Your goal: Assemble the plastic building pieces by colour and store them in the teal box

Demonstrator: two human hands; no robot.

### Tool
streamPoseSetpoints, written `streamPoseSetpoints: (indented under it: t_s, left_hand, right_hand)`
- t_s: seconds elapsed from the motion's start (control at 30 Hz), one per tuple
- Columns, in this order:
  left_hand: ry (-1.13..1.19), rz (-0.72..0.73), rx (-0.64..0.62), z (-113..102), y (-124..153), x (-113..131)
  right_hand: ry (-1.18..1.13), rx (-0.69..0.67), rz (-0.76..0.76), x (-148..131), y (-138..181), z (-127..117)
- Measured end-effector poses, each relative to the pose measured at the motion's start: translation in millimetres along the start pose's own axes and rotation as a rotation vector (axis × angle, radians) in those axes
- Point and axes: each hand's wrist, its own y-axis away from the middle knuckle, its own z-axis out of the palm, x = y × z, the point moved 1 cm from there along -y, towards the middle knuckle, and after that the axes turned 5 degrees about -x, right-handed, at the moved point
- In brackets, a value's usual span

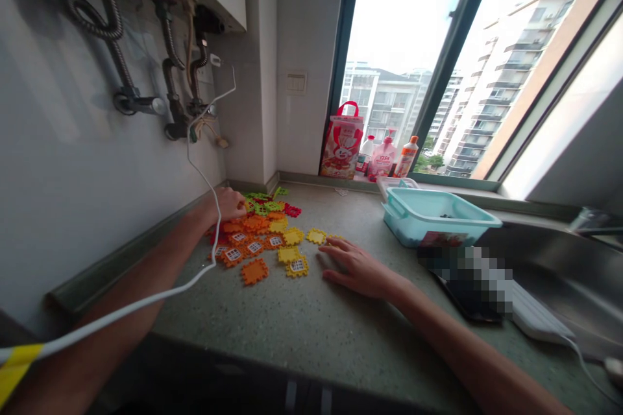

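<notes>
Four colours of flat, notched-edge plastic tiles [255, 272] cluster by two bare hands

From the head view, the tiles lie in a loose, overlapping heap on a speckled grey-green stone-look counter [292, 331], close to the wall corner. Orange ones make up the left and near part, several fitted with white window-grid inserts [233, 255]; yellow ones line the right edge, and green and red ones sit at the back.

The left hand [231, 203] reaches into the rear left of the heap, fingers curled downward beside the green tiles; whether it grips a tile cannot be told. The right hand [355, 266] rests palm down to the right of the heap, fingers loosely spread and not closed around anything, its fingertips at a partly hidden yellow tile [333, 238].

A thin white cable [192, 280] passes in front of the left forearm. To the right stands a pale turquoise rectangular plastic box [400, 231], with a flat black object [470, 301] and a long white plastic bar [540, 314] nearer, beside a stainless-steel sink [559, 266]. A red-and-pink printed bag [343, 149] and a pink pump bottle [382, 159] stand at the window.
</notes>
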Motion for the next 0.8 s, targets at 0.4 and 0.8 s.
streamPoseSetpoints:
  t_s: [0.4,0.8]
  left_hand:
    - [1.161,0.28,-0.132,6,40,158]
    - [0.846,0.579,-0.219,1,45,155]
  right_hand:
    - [0.076,0.407,-0.077,-20,-5,-16]
    - [0.145,0.439,-0.116,-15,-10,-16]
